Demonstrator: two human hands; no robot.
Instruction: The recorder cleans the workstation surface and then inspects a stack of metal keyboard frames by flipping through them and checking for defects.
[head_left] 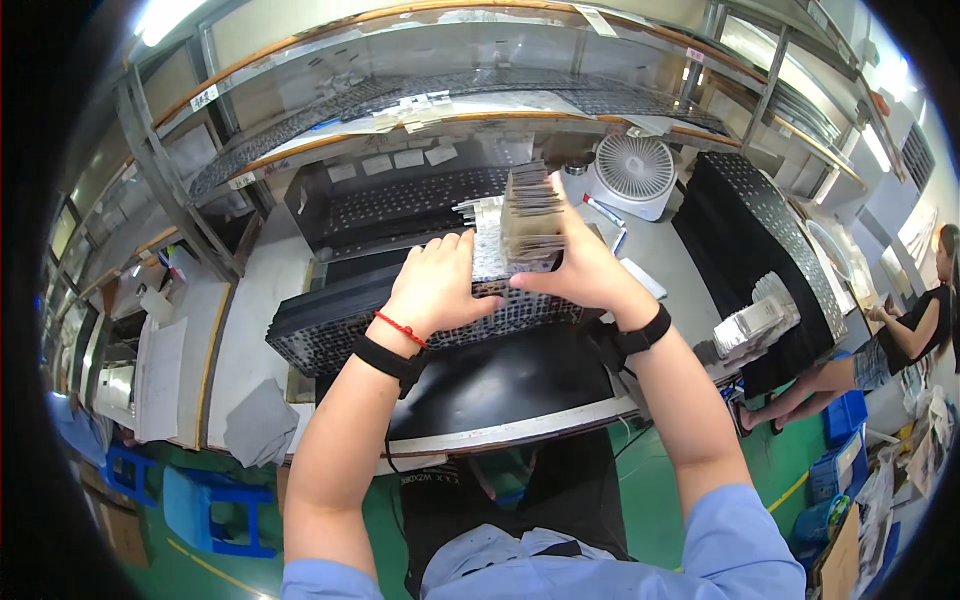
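A row of black perforated trays (350, 325) lies on the bench in front of me. On top of it stands a stack of thin, pale brown sheets (532, 225), edges fanned unevenly. My right hand (598, 270) wraps its right side, thumb low at the front and fingers partly hidden behind. Left of these sheets is a silvery-white speckled stack (488, 245). Against its left side rests my left hand (432, 285), fingers stretched forward over the trays and thumb pointing right. The two thumbs are close but apart.
A white fan (635, 170) and marker pens (605, 215) are at the back right. Tall black perforated trays (770, 230) stand on the right, with a silvery bundle (755, 320) on them. A grey cloth (260, 422) lies left. Another person (920, 325) is far right.
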